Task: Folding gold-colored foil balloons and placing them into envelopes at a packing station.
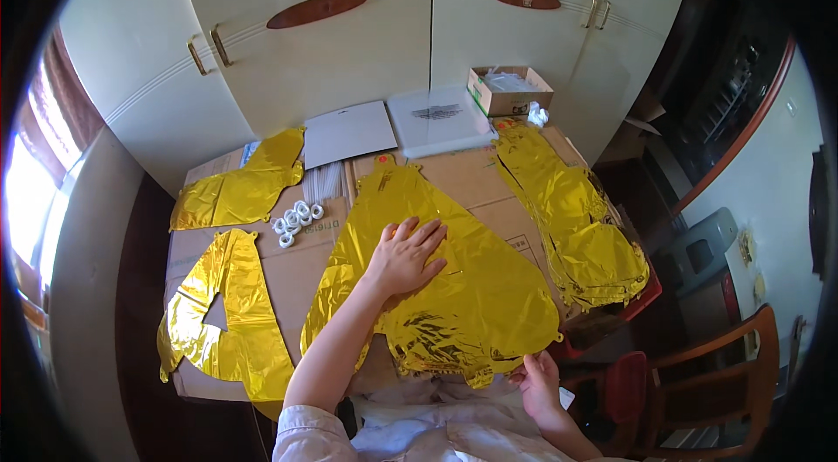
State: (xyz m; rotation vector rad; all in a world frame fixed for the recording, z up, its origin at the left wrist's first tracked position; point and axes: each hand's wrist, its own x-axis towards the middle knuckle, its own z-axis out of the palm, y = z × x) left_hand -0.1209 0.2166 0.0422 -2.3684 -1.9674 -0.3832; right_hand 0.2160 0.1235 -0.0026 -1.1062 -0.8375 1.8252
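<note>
A flat, uninflated gold foil balloon (489, 283), wide at the near end and narrow at the far end, lies in front of me. My left hand (405, 258) rests on its middle, palm down and fingers spread. At its near right edge my right hand (538, 382) is closed, pinching the foil rim between thumb and fingers. The foil is creased near the front edge. More flat gold foil balloons lie around it: one with a cut-out hole (249, 287) at near left, another (249, 187) at far left, and a wrinkled stack (580, 231) on the right.
Cardboard (471, 200) covers the table. Several white ribbon rolls (298, 216) sit left of centre, by thin clear straws (325, 181). Behind are a grey-white sheet (351, 134), a clear plastic bag (441, 126) and a small box (512, 95). A wooden chair (759, 375) stands at right.
</note>
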